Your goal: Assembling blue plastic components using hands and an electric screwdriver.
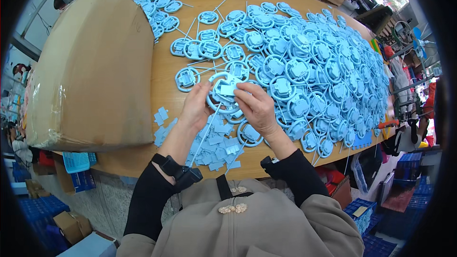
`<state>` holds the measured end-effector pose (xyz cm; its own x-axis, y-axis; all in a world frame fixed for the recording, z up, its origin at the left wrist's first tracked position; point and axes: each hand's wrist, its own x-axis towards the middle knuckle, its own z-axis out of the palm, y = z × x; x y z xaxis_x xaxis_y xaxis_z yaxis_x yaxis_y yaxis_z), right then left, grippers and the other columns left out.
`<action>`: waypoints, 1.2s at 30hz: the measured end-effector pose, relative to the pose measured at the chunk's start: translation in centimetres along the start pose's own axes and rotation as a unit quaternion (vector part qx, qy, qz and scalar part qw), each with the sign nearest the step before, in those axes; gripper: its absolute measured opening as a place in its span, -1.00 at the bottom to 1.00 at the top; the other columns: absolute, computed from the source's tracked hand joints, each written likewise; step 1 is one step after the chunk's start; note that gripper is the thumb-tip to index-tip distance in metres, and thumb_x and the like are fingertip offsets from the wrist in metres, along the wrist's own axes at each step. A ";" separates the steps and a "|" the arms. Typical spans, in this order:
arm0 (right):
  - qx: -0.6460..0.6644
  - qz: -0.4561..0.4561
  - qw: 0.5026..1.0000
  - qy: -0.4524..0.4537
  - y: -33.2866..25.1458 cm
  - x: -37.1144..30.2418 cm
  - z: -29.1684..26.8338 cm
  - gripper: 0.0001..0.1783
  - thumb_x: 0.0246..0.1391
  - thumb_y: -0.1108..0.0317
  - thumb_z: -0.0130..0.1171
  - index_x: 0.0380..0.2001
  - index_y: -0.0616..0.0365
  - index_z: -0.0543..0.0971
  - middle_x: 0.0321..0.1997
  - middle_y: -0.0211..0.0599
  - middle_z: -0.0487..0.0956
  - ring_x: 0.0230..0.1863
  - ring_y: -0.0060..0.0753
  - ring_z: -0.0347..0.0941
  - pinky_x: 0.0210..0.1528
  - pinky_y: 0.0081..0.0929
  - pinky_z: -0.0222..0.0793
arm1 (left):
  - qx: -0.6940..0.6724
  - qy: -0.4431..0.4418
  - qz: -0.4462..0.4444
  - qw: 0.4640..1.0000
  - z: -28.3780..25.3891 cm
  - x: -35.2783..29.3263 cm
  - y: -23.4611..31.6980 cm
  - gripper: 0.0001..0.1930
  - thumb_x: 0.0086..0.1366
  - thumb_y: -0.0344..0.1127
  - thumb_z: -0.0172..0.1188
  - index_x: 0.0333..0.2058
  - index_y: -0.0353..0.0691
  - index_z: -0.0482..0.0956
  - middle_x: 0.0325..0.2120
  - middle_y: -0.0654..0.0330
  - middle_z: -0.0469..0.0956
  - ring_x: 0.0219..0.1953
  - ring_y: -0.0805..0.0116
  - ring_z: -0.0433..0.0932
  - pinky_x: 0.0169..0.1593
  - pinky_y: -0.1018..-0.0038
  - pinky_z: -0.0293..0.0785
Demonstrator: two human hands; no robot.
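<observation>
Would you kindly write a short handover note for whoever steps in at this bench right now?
Left hand and right hand together hold one blue ring part above the wooden table.
Small blue flat pieces lie heaped at the near edge, under the hands.
A large heap of blue ring parts covers the table's right side.
A taped cardboard box stands at left.
How many parts are finished cannot be told.

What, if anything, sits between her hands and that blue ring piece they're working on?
Nothing visible does. The left hand and right hand both already grip the blue ring piece directly, lifted above the wooden table, with the pile of blue ring parts lying beyond it.
</observation>
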<state>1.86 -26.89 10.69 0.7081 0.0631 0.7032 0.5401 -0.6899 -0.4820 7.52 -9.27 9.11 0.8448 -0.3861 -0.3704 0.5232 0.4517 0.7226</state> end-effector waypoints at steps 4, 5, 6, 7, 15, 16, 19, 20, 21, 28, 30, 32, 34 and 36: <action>0.017 -0.010 0.999 -0.031 1.4 -2.1 -1.0 -0.71 -0.14 0.59 0.25 -0.24 0.28 0.57 -0.12 -0.16 0.54 -0.11 -0.09 0.50 -0.08 -0.28 0.47 | 0.040 0.000 0.022 0.999 2.8 -0.7 -2.5 -0.59 0.24 -0.33 0.24 -0.01 -0.25 0.29 -0.21 0.18 0.49 -0.27 0.42 0.56 -0.41 0.46 0.61; 0.008 -0.014 1.000 -0.025 1.9 -2.5 -1.1 -0.70 -0.13 0.60 0.23 -0.22 0.30 0.56 -0.10 -0.15 0.52 -0.08 -0.07 0.49 -0.04 -0.25 0.45 | 0.041 0.003 0.023 0.999 3.2 -0.6 -3.2 -0.59 0.24 -0.33 0.24 -0.01 -0.25 0.29 -0.21 0.18 0.49 -0.27 0.42 0.56 -0.41 0.46 0.61; -0.002 -0.010 0.999 -0.038 2.1 -3.1 -1.3 -0.69 -0.12 0.60 0.21 -0.20 0.33 0.55 -0.06 -0.14 0.50 -0.02 -0.03 0.45 0.04 -0.20 0.41 | 0.023 0.016 0.026 0.999 3.5 -0.5 -4.2 -0.59 0.24 -0.34 0.23 0.00 -0.24 0.29 -0.20 0.17 0.49 -0.27 0.41 0.56 -0.40 0.44 0.61; 0.002 -0.009 0.999 -0.037 2.1 -3.4 -1.5 -0.69 -0.12 0.60 0.21 -0.20 0.33 0.55 -0.06 -0.14 0.50 -0.02 -0.03 0.45 0.04 -0.20 0.41 | 0.006 0.029 0.031 0.999 3.7 -0.3 -4.9 -0.60 0.25 -0.35 0.21 0.00 -0.23 0.29 -0.20 0.17 0.49 -0.27 0.40 0.56 -0.39 0.42 0.61; 0.147 0.180 0.972 -0.037 5.6 -4.1 -2.6 -0.57 -0.03 0.51 0.25 -0.03 0.31 0.48 0.04 -0.11 0.47 0.10 -0.14 0.40 0.10 -0.42 0.33 | -0.044 0.031 0.029 0.998 5.4 -0.7 -6.6 -0.52 0.23 -0.44 0.18 0.08 -0.18 0.20 -0.10 0.14 0.43 -0.12 0.34 0.51 -0.22 0.34 0.58; 0.338 0.328 0.881 -0.052 6.1 -4.0 -2.0 -0.50 0.03 0.49 0.23 0.07 0.33 0.39 0.07 -0.10 0.45 0.11 -0.23 0.38 0.10 -0.44 0.33 | -0.020 0.044 0.041 0.998 5.3 -0.5 -6.5 -0.52 0.22 -0.45 0.19 0.08 -0.18 0.21 -0.10 0.14 0.43 -0.11 0.33 0.51 -0.20 0.33 0.58; 0.522 0.477 0.697 -0.119 7.0 -3.3 -1.8 -0.30 0.14 0.43 0.18 0.27 0.38 0.12 0.13 -0.06 0.41 0.12 -0.43 0.36 0.10 -0.49 0.34 | -0.017 0.073 0.047 0.996 5.0 0.1 -6.3 -0.52 0.22 -0.45 0.19 0.07 -0.18 0.21 -0.10 0.14 0.42 -0.10 0.33 0.50 -0.16 0.33 0.57; 0.514 0.462 0.710 -0.135 7.0 -3.2 -1.7 -0.30 0.14 0.43 0.18 0.27 0.35 0.13 0.14 -0.08 0.39 0.12 -0.41 0.36 0.10 -0.47 0.35 | -0.038 0.086 0.038 0.995 4.8 0.3 -6.2 -0.52 0.21 -0.44 0.20 0.07 -0.18 0.22 -0.10 0.14 0.42 -0.09 0.33 0.50 -0.14 0.34 0.56; 0.506 0.447 0.722 -0.151 7.0 -3.0 -1.6 -0.31 0.14 0.42 0.19 0.27 0.33 0.15 0.15 -0.11 0.38 0.11 -0.39 0.36 0.10 -0.46 0.35 | -0.038 0.089 0.040 0.995 4.7 0.5 -6.0 -0.52 0.21 -0.44 0.20 0.07 -0.18 0.22 -0.10 0.14 0.42 -0.09 0.33 0.50 -0.14 0.34 0.56; 0.518 0.431 0.710 -0.205 8.9 -1.9 -1.6 -0.30 0.08 0.47 0.23 0.24 0.31 0.17 0.09 -0.19 0.41 0.05 -0.45 0.41 0.06 -0.50 0.39 | -0.012 0.063 0.018 0.998 4.1 2.0 -5.7 -0.57 0.23 -0.36 0.23 0.01 -0.25 0.27 -0.15 0.16 0.42 -0.10 0.37 0.49 -0.14 0.38 0.56; 0.512 0.444 0.703 -0.214 9.4 -2.0 -1.6 -0.29 0.06 0.47 0.25 0.24 0.31 0.18 0.07 -0.20 0.42 0.02 -0.46 0.42 0.03 -0.52 0.39 | 0.013 0.075 0.017 0.997 4.0 2.4 -6.1 -0.60 0.23 -0.35 0.23 -0.02 -0.26 0.29 -0.16 0.15 0.42 -0.12 0.38 0.50 -0.15 0.40 0.56; 0.520 0.468 0.681 -0.214 10.4 -2.6 -1.0 -0.28 0.01 0.46 0.30 0.21 0.29 0.22 0.03 -0.25 0.45 -0.02 -0.49 0.43 -0.01 -0.55 0.40 | 0.023 0.056 0.026 0.998 4.0 2.8 -6.6 -0.63 0.23 -0.33 0.23 -0.05 -0.26 0.31 -0.18 0.15 0.42 -0.17 0.40 0.50 -0.22 0.46 0.56; 0.522 0.487 0.664 -0.224 10.7 -2.4 -1.2 -0.29 0.00 0.46 0.30 0.20 0.29 0.24 0.01 -0.26 0.45 -0.03 -0.50 0.43 -0.01 -0.55 0.40 | 0.054 0.055 0.036 0.996 3.9 2.8 -6.7 -0.63 0.23 -0.33 0.24 -0.06 -0.26 0.31 -0.19 0.15 0.43 -0.19 0.41 0.51 -0.26 0.48 0.55; 0.546 0.511 0.623 -0.229 10.5 -1.8 -1.5 -0.34 -0.01 0.43 0.32 0.16 0.24 0.29 -0.04 -0.30 0.49 -0.05 -0.53 0.44 -0.06 -0.55 0.41 | 0.086 0.057 0.047 0.994 3.9 2.7 -6.5 -0.63 0.22 -0.34 0.25 -0.07 -0.26 0.31 -0.20 0.14 0.43 -0.20 0.41 0.51 -0.29 0.51 0.55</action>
<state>5.58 -35.35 5.11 0.8567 0.3639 -0.3656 -0.4892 0.3482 -0.7997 5.98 -16.43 5.66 0.9014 -0.2504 -0.3531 0.4227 0.3331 0.8428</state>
